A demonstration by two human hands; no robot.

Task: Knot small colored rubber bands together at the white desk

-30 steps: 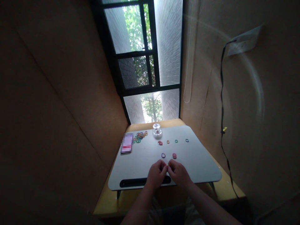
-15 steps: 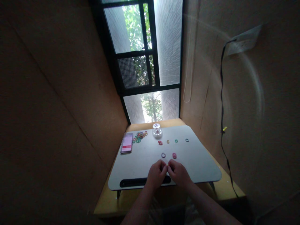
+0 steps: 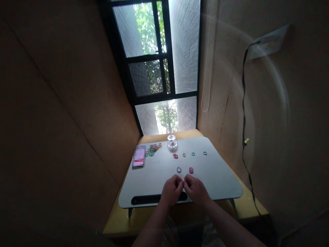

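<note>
Both hands low centre of frame, fingertips pinched together over the near part of the grey desk (image 3: 218, 185). Left hand (image 3: 171, 189) and right hand (image 3: 196, 189) meeting at a tiny yellow band (image 3: 183, 180), barely visible between the fingertips; both closed narrow on it, exact grip too small to tell.

Just above the hands: a purple band (image 3: 179, 169) and a pink band (image 3: 191, 170), lying flat, apart from each other. Further up, a row of four: red band (image 3: 175, 156), orange band (image 3: 184, 155), green band (image 3: 193, 154), blue band (image 3: 205, 153), spaced out. Clear glass jar (image 3: 172, 142) at the far edge, centre. Pile of mixed bands (image 3: 153, 149) left of the jar, blurred pink card (image 3: 139, 156) further left. Black slot (image 3: 154, 199) along the near edge of the desk.

Compared with a second ago: almost nothing moved. Hands in the same pinch, same spot; laid-out bands unchanged. View tilted down a touch. Reads as fine fiddling with the yellow band, not yet set down.
</note>
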